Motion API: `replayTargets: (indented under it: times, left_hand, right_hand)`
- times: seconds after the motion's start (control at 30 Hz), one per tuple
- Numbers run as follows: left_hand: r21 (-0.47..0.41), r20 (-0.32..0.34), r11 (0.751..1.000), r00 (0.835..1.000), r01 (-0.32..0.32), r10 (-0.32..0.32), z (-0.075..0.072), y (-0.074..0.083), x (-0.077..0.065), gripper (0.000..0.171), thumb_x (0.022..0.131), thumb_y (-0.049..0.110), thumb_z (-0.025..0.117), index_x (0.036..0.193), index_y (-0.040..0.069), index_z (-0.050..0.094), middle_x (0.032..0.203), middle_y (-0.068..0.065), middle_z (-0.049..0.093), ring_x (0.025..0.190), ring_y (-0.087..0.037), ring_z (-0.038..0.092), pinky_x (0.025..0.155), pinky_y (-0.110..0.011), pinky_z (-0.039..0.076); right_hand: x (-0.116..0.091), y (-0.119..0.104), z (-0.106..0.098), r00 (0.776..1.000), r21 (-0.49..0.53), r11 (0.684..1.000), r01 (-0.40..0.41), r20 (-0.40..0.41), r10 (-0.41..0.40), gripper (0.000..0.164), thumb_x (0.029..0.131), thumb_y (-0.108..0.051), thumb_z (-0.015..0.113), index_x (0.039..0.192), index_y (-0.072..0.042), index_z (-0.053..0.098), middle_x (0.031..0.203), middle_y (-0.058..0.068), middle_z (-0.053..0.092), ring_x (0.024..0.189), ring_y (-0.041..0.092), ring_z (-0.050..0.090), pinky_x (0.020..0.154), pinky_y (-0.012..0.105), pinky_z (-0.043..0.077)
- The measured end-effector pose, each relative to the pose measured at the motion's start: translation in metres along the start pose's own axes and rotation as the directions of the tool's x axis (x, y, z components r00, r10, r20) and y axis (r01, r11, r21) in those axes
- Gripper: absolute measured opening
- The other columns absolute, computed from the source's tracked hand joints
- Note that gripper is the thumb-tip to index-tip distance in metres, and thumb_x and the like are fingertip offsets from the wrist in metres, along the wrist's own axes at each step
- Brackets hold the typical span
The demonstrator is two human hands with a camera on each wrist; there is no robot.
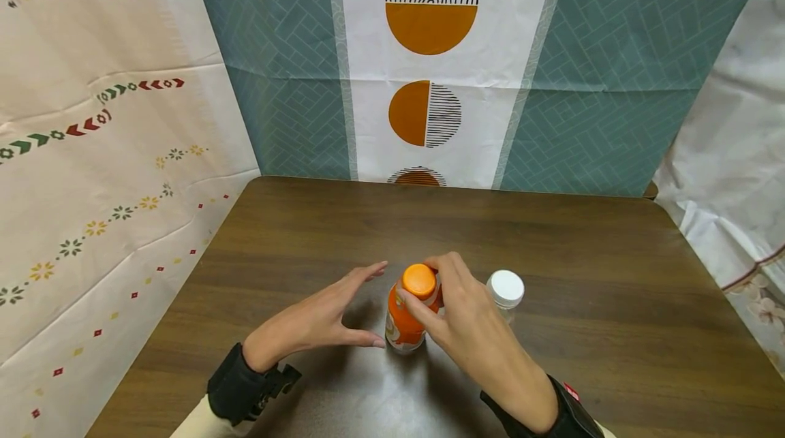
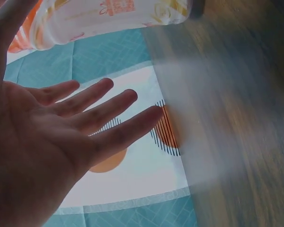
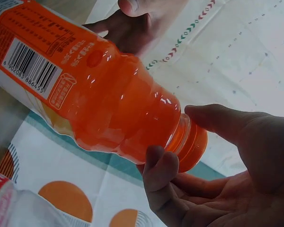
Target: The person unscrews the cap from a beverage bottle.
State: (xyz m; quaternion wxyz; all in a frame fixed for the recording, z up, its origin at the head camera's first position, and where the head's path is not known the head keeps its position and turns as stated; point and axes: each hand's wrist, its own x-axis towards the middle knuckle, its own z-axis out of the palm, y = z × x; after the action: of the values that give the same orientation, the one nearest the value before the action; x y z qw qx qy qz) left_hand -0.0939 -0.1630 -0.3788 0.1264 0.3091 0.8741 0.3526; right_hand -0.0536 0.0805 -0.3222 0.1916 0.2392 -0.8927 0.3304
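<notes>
An orange drink bottle (image 1: 405, 319) with an orange cap (image 1: 420, 280) stands upright on the wooden table. My right hand (image 1: 469, 319) grips it around the neck; in the right wrist view the thumb lies at the cap's edge and the fingers curl around the other side. To the left of the bottle is my left hand (image 1: 321, 315), its fingers and thumb spread apart with nothing in them. The left wrist view shows that palm (image 2: 42, 127) with straight fingers, beside the bottle's pale label (image 2: 113, 21).
Just right of my right hand stands a clear bottle with a white cap (image 1: 505, 288). The brown table (image 1: 294, 233) reaches back to a green and white patterned cloth (image 1: 282, 97). Pale cloths (image 1: 92, 220) hang at both sides.
</notes>
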Motion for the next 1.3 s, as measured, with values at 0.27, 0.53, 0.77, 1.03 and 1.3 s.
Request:
replayTargets:
  times: [0.27,0.53,0.77,1.03,1.3]
  left_hand:
    - [-0.075,-0.009,0.990,0.993,-0.119,0.118,0.012,0.008,0.004,0.101,0.077,0.054,0.079,0.155,0.031,0.021,0.156,0.009,0.035,0.142,-0.015,0.040,0.113,-0.048,0.041]
    - [-0.124,-0.059,0.967,0.975,-0.222,0.216,0.018,0.015,0.003,0.094,0.076,0.043,0.083,0.151,0.032,0.027,0.148,0.011,0.044,0.133,-0.011,0.049,0.110,-0.043,0.045]
    - [-0.131,-0.079,0.956,0.964,-0.263,0.255,0.018,0.020,0.002,0.090,0.076,0.039,0.085,0.149,0.030,0.033,0.140,0.012,0.052,0.123,-0.008,0.056,0.107,-0.036,0.048]
    - [-0.155,-0.149,0.941,0.949,-0.300,0.278,0.019,0.027,-0.001,0.076,0.080,0.035,0.083,0.143,0.027,0.041,0.130,0.009,0.060,0.113,-0.008,0.062,0.100,-0.033,0.053]
    - [-0.074,-0.202,0.959,0.946,-0.273,0.253,0.020,0.035,-0.003,0.071,0.082,0.042,0.080,0.141,0.026,0.044,0.125,0.010,0.064,0.106,-0.005,0.065,0.094,-0.029,0.056]
  right_hand:
    - [-0.002,-0.013,-0.011,1.000,0.029,0.999,0.019,-0.003,-0.019,0.035,0.085,-0.023,0.079,0.108,-0.006,0.059,0.096,-0.001,0.058,0.069,0.003,0.056,0.062,0.014,0.051]
    - [-0.005,-0.025,-0.018,0.999,0.039,0.998,0.045,-0.009,-0.045,0.033,0.085,-0.024,0.079,0.107,-0.009,0.060,0.094,-0.005,0.057,0.070,0.003,0.052,0.062,0.013,0.048]
    - [-0.006,-0.031,-0.024,0.999,0.065,0.997,0.039,-0.011,-0.039,0.032,0.085,-0.024,0.079,0.107,-0.011,0.060,0.094,-0.009,0.056,0.068,0.000,0.048,0.058,0.013,0.046]
    - [-0.005,-0.031,-0.031,0.998,0.077,0.995,0.063,-0.013,-0.062,0.034,0.085,-0.027,0.080,0.107,-0.011,0.059,0.093,-0.009,0.054,0.069,0.003,0.048,0.057,0.015,0.047]
    - [-0.001,-0.025,-0.041,0.994,-0.033,0.994,0.105,-0.013,-0.106,0.034,0.084,-0.038,0.078,0.099,-0.014,0.060,0.087,-0.011,0.059,0.070,0.000,0.051,0.060,0.013,0.048]
